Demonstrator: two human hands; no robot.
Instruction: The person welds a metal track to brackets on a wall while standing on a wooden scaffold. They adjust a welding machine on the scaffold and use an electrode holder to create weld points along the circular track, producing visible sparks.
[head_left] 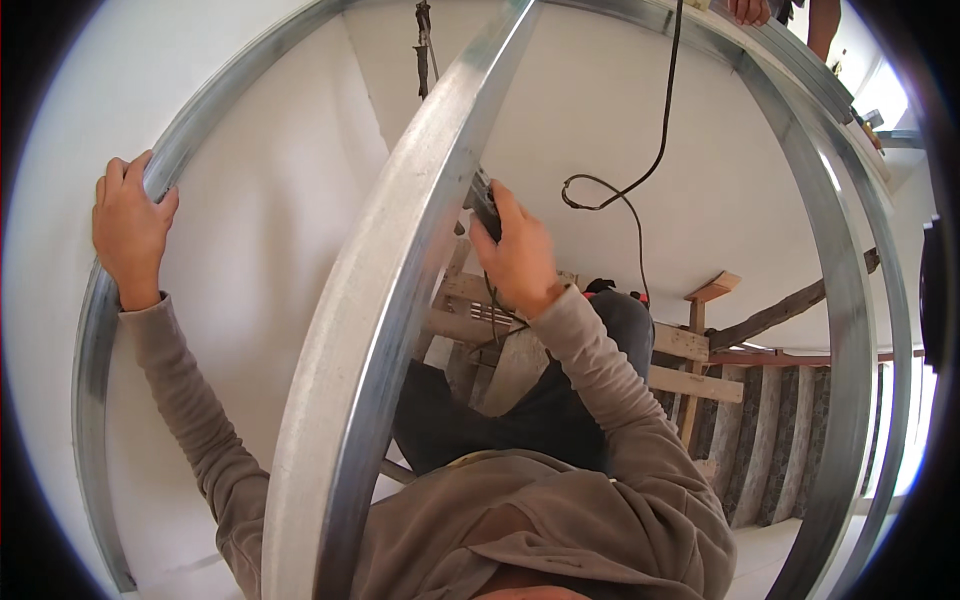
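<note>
My left hand (132,228) grips a curved-looking galvanised metal channel (92,345) against the white wall, fingers on one side and thumb on the other. In front of me a wide metal stud (345,300) runs from the lower edge up to the top of the view. Just right of this stud, my right hand (522,255) is closed around a dark grey tool (484,203). The tool's far end goes behind the stud, so its kind does not show.
A black cable (668,130) hangs down in a loop. Wooden planks and a trestle (695,385) stand below, near my legs. More metal studs (835,240) rise at the right. Another person's hand (748,12) rests on the frame at top right. Stairs (765,440) lie lower right.
</note>
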